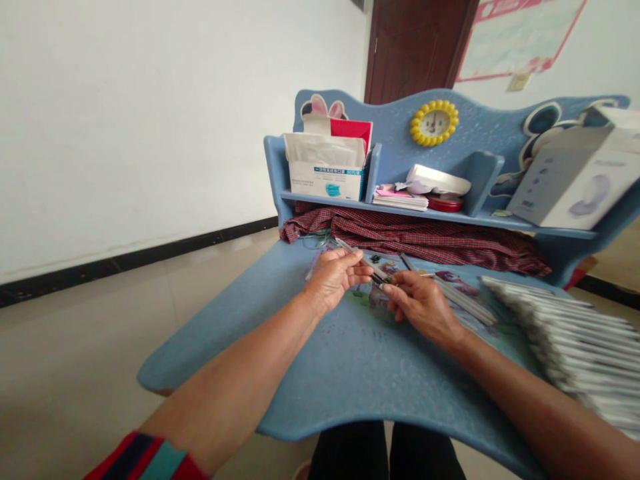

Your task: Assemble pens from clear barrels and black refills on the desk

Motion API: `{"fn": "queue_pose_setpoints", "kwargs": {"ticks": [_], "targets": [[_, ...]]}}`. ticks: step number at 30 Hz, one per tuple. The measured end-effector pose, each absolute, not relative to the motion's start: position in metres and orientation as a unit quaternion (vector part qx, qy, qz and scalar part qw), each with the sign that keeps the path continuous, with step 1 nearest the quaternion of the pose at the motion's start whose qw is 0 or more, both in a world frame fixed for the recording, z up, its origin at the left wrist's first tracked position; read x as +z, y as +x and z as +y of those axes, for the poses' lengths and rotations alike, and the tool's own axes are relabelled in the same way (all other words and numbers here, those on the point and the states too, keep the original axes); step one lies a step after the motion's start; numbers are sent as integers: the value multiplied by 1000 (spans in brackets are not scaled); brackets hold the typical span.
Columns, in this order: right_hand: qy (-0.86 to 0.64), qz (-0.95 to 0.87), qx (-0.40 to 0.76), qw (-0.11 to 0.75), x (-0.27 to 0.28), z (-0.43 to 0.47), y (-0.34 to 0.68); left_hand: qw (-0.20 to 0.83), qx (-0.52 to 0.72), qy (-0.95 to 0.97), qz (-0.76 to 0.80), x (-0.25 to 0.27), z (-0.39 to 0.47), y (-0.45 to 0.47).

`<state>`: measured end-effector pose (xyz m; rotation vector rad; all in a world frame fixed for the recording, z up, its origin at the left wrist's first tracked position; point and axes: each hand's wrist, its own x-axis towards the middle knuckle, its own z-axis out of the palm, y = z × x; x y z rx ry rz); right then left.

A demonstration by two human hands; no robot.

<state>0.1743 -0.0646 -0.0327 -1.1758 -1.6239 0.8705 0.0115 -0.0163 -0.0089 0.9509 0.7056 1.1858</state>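
Both hands meet over the middle of the blue desk (pixel 320 373). My left hand (pixel 336 277) is closed in a pinch on a slim pen (pixel 377 276) with a pale, see-through barrel and a dark part. Its thin tip points away to the upper left. My right hand (pixel 423 305) grips the near end of the same pen between thumb and fingers; how the parts join there is too small to tell. Just beyond the fingers lie a small black piece (pixel 375 258) and a dark stick (pixel 407 261). Beside my right hand rest several clear, thin tubes (pixel 467 303).
A large stack of pale pen-like sticks (pixel 580 347), partly blurred, covers the desk's right side. Checked red cloth (pixel 415 237) lies along the back below a shelf. On the shelf stand a mask box (pixel 327 179), papers (pixel 400 199) and a white carton (pixel 575 173).
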Motion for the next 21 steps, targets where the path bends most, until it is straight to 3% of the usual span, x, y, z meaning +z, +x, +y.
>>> {"fn": "queue_pose_setpoints", "kwargs": {"ticks": [2,4,8,10,12,17,19,21], "targets": [[-486,-701,253,457,-35,-64,177,670,523,422,316,-10,-16,12],[-491,-700,261,448,-33,-66,176,673,519,424,312,-10,-17,12],[-451,-585,518,431,-25,-70,169,679,515,429,299,-8,-17,11],[-433,-562,562,426,-24,-69,168,677,519,427,299,-7,-17,11],[-454,-602,492,435,-26,-68,169,673,526,423,303,-8,-17,11],[-490,-736,170,434,-31,-66,179,670,526,418,316,-10,-17,12],[-493,-733,188,429,-29,-68,178,674,521,422,310,-11,-17,12],[-494,-684,319,431,-27,-71,175,680,514,428,299,-10,-17,11]]}}
